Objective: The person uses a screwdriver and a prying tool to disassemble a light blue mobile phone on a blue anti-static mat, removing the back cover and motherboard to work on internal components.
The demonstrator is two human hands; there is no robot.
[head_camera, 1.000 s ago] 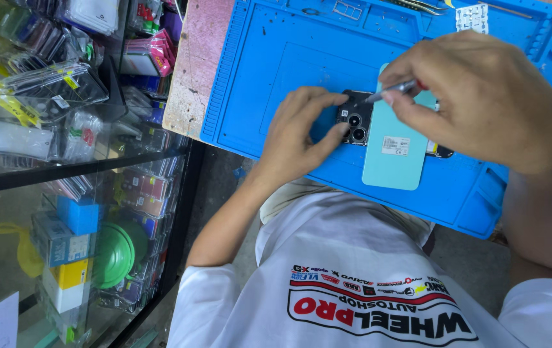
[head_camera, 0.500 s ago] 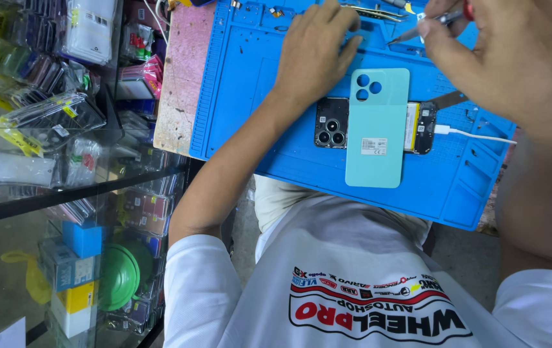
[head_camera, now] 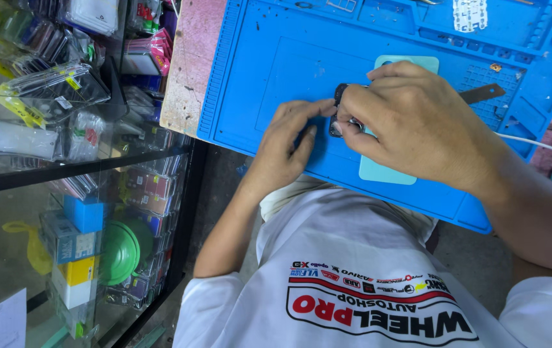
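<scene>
A phone with a light teal back (head_camera: pixel 387 173) lies on the blue work mat (head_camera: pixel 302 64), its dark camera end (head_camera: pixel 339 96) pointing left. My right hand (head_camera: pixel 418 122) lies over most of the phone, thumb and fingers pinching that dark end. My left hand (head_camera: pixel 289 138) reaches in from the left. Its fingers rest on the mat and touch the same end of the phone, beside my right thumb. Anything held under my right palm is hidden.
A white cable (head_camera: pixel 534 143) runs off to the right. A dark flat strip (head_camera: pixel 482 94) and small parts lie on the mat's far trays (head_camera: pixel 469 16). At the left stands a glass showcase (head_camera: pixel 63 161) full of packaged accessories. My white printed shirt (head_camera: pixel 366 283) fills the bottom.
Half a second ago both hands were at the mat's far edge, the right holding a thin tool, and the phone lay uncovered. Now both hands are back on the phone.
</scene>
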